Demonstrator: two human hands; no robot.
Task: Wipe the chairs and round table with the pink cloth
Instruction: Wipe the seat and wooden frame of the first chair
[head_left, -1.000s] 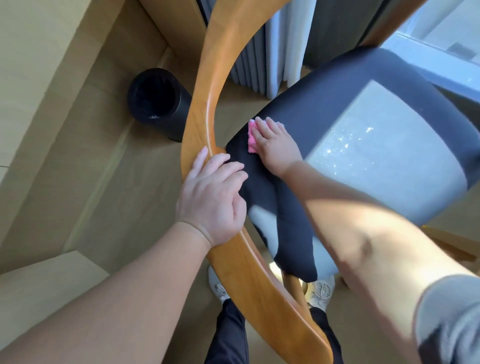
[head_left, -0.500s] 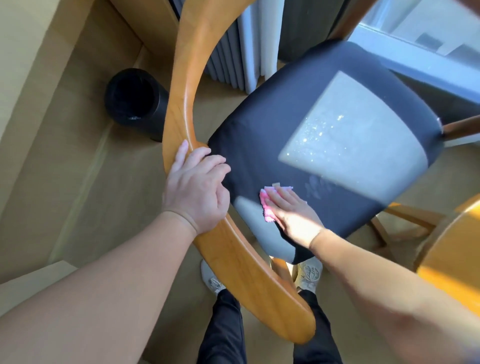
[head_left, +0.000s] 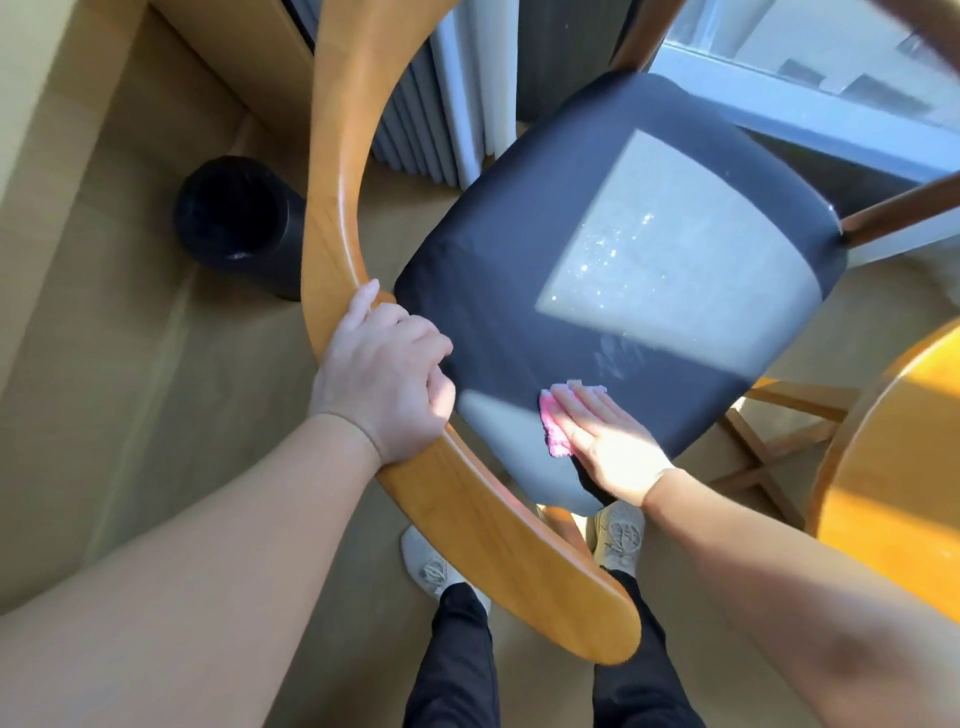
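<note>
The pink cloth (head_left: 554, 435) lies on the near edge of the dark seat (head_left: 509, 291) of the chair, close to the corner that is nearest to the person. Most of it is hidden, only a pink strip shows beside and in front of the fingers. The right hand (head_left: 608, 441) lies flat on top of it, with the fingers straight and together, and it presses the cloth down on the fabric without grasping it. Just beyond the fingertips there is a pale smear on the seat, and further out a large bright patch of sunlight (small shining specks are visible in it).

The left hand (head_left: 382, 379) grasps the curved wooden back rail (head_left: 337, 156) of the chair — the fingers are curled over its inner edge, and the thumb lies along the wood. The rail runs between the person and the seat.

To the right, near the chair but not touching it, the edge of the round table (head_left: 883, 467) enters the picture, yellow in the sun. On the wooden floor (head_left: 130, 389) to the left of the rail stands a black cylindrical bin (head_left: 234, 223). Behind the chair hangs a pleated curtain (head_left: 441, 104), and beside it is a window (head_left: 831, 52). Below the rail — between the arms — the person's two light shoes (head_left: 431, 566) and dark trousers are visible.
</note>
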